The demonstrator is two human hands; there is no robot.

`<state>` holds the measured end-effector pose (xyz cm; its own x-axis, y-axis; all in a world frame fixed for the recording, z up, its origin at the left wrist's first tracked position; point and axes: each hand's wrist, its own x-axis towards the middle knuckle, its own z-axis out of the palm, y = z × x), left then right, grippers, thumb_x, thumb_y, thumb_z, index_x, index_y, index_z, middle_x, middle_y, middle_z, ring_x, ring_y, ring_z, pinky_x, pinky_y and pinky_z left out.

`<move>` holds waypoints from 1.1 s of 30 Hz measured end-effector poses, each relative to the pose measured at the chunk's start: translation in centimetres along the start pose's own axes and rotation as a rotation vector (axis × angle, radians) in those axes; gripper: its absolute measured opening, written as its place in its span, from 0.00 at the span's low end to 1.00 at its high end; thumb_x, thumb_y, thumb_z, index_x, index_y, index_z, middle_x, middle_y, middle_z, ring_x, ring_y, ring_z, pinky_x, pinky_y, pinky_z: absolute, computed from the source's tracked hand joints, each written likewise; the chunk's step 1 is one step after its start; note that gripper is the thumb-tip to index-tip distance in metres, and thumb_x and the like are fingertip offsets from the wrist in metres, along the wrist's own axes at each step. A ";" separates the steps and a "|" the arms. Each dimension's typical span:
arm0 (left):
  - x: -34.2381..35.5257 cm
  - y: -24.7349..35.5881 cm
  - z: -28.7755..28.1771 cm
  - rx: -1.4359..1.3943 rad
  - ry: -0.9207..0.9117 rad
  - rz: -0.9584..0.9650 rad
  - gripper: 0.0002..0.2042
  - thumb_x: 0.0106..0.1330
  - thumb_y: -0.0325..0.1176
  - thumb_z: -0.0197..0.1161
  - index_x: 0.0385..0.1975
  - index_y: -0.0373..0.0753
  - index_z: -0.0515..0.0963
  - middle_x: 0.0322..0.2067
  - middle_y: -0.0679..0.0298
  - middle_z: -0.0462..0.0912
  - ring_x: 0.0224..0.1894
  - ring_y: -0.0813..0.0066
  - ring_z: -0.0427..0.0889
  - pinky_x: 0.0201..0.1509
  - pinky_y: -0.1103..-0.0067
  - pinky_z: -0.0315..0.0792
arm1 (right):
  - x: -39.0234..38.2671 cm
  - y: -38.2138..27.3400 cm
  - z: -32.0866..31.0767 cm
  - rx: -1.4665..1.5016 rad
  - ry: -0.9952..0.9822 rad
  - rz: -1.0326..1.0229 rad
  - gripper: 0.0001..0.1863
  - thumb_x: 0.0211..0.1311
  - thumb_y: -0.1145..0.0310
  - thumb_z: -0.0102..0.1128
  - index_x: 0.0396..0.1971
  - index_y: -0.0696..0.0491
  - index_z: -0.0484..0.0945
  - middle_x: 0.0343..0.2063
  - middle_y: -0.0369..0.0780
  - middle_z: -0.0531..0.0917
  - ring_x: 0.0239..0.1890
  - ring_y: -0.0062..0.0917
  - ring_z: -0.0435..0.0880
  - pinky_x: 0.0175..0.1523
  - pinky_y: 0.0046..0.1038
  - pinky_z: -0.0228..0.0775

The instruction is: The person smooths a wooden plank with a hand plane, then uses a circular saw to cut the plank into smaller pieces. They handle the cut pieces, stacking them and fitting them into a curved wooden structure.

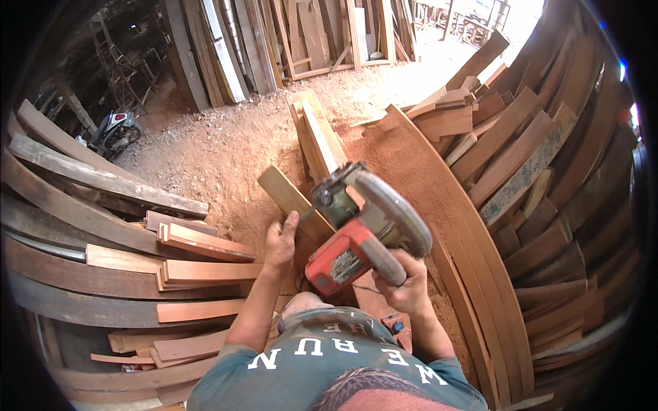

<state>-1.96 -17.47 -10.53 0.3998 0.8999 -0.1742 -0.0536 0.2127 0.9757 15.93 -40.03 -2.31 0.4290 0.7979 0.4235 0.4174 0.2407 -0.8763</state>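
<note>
A red circular saw (340, 257) with a grey blade guard lies tilted across the middle of the view. My right hand (404, 282) is wrapped round its rear handle. Left of the saw, a short wooden board (279, 188) slants away from me, its near part passing behind the saw body. My left hand (279, 241) grips this board near the saw, thumb up along its edge. The blade is hidden, so whether it touches the wood I cannot tell. Beyond the saw, longer wooden planks (315, 130) point away across the sawdust.
Stacked boards (212, 270) crowd my left, and a big pile of planks (510, 147) rises on my right. Long curved boards (473, 274) run beside my right arm. Upright timber (257, 48) and a motorbike (118, 130) stand farther off. Sawdust covers the ground (219, 137).
</note>
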 end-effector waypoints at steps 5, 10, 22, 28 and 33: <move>0.0 -4.1 0.6 -0.318 -0.121 -0.102 0.23 0.76 0.44 0.64 0.60 0.32 0.71 0.53 0.58 0.81 0.53 0.70 0.81 0.59 0.73 0.76 | -1.3 1.5 0.8 0.006 -0.142 0.116 0.15 0.52 0.77 0.69 0.42 0.57 0.84 0.27 0.43 0.88 0.30 0.27 0.89 0.39 0.28 0.79; -1.4 -4.0 1.7 -0.224 -0.065 -0.174 0.23 0.76 0.43 0.63 0.61 0.32 0.71 0.53 0.59 0.82 0.54 0.72 0.80 0.59 0.74 0.75 | -2.2 2.2 1.7 0.010 -0.183 0.198 0.13 0.53 0.77 0.70 0.41 0.58 0.84 0.25 0.43 0.87 0.28 0.24 0.88 0.37 0.27 0.78; -1.4 -13.0 0.7 -0.083 -0.100 -0.365 0.18 0.67 0.41 0.72 0.43 0.32 0.77 0.40 0.61 0.83 0.40 0.78 0.81 0.44 0.77 0.77 | -5.3 5.8 3.1 -0.022 -0.154 0.509 0.13 0.56 0.76 0.68 0.43 0.59 0.82 0.30 0.42 0.88 0.34 0.21 0.83 0.45 0.29 0.77; 2.7 -16.8 0.3 0.362 -0.264 -0.498 0.16 0.63 0.37 0.71 0.43 0.34 0.77 0.40 0.61 0.84 0.40 0.73 0.84 0.45 0.72 0.81 | -5.0 8.5 4.9 -0.041 -0.118 0.684 0.12 0.56 0.75 0.68 0.41 0.59 0.82 0.29 0.41 0.85 0.34 0.21 0.81 0.46 0.28 0.75; 8.2 -18.4 1.5 0.422 -0.319 -0.569 0.16 0.61 0.42 0.70 0.35 0.33 0.78 0.27 0.62 0.81 0.25 0.77 0.78 0.27 0.74 0.73 | -1.8 11.1 6.7 -0.110 -0.052 0.746 0.12 0.55 0.74 0.66 0.40 0.60 0.81 0.28 0.39 0.83 0.34 0.20 0.79 0.45 0.27 0.74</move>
<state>3.66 -14.57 -29.72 0.5090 0.5285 -0.6794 0.5668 0.3883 0.7266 14.43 -35.09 -14.33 0.5916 0.7534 -0.2870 0.1096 -0.4278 -0.8972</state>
